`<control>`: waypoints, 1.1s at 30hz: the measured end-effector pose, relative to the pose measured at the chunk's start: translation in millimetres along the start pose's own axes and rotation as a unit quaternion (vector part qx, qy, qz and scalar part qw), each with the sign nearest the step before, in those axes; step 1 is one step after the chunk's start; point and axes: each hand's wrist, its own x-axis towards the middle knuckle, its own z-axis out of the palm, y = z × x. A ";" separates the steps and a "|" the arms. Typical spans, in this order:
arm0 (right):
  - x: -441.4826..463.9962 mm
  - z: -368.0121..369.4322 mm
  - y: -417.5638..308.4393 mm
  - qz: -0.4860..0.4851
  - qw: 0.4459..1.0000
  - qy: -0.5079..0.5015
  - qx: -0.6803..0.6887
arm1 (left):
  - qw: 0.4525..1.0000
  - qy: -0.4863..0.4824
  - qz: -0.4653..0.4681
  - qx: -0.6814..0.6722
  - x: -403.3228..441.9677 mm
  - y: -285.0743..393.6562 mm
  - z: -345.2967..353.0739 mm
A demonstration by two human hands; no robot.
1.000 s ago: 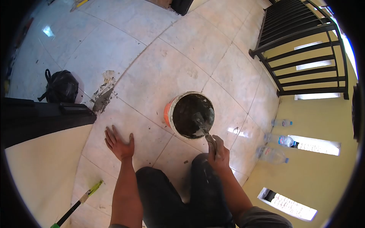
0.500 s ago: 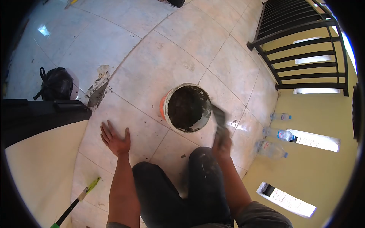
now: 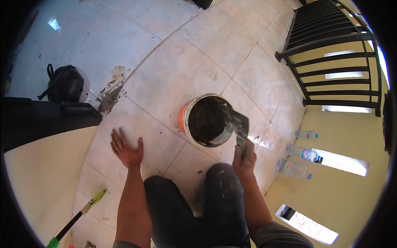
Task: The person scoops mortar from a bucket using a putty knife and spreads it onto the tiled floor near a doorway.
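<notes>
My right hand (image 3: 245, 159) grips a putty knife (image 3: 239, 125), its wide blade smeared with grey paste. The blade's far corner reaches over the right rim of a bucket (image 3: 185, 118); whether it touches the rim I cannot tell. Dark grey wet mortar (image 3: 206, 120) lies inside the bucket, which is orange outside with a pale, crusted rim. To the left, my left hand (image 3: 129, 152) rests flat on the floor tiles with fingers spread, holding nothing.
Several plastic bottles (image 3: 294, 169) stand along the yellow wall at right, below a black railing (image 3: 331, 62). A black plastic bag (image 3: 66, 84) sits at far left beside a broken, mortar-smeared tile edge (image 3: 111, 97). A green-tipped stick (image 3: 84, 208) lies lower left.
My right hand has turned the putty knife so its blade faces up more and leans over the bucket's rim. The left hand stays put; the whole view has shifted slightly.
</notes>
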 end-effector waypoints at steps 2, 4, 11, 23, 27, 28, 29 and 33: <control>-3.5 13.7 14.1 0.004 0.993 -0.086 -0.079 | 1.000 0.010 0.006 -0.004 -2.2 0.6 -1.2; -3.1 15.0 15.2 -0.007 0.995 -0.075 -0.072 | 1.000 -0.016 -0.009 0.003 1.4 0.9 -2.1; -2.6 -10.1 -5.6 -0.003 0.998 -0.038 -0.040 | 1.000 0.000 -0.001 0.006 0.1 -1.5 1.6; 5.3 -20.6 10.1 -0.106 0.986 -0.058 -0.117 | 1.000 -0.003 -0.004 -0.004 0.0 1.1 -2.6; 24.6 -42.6 -9.4 -0.075 0.978 -0.096 -0.168 | 1.000 -0.019 -0.015 -0.003 2.2 -0.8 -1.1; 29.0 -48.0 -13.0 -0.086 0.974 -0.103 -0.183 | 1.000 -0.017 -0.012 -0.004 1.1 -1.9 0.0; 32.6 -51.9 -15.6 -0.097 0.969 -0.111 -0.198 | 1.000 -0.018 -0.012 -0.003 0.3 -2.7 1.0; 35.1 -54.6 -11.2 -0.119 0.968 -0.089 -0.201 | 1.000 -0.006 -0.002 -0.002 0.4 -3.7 2.8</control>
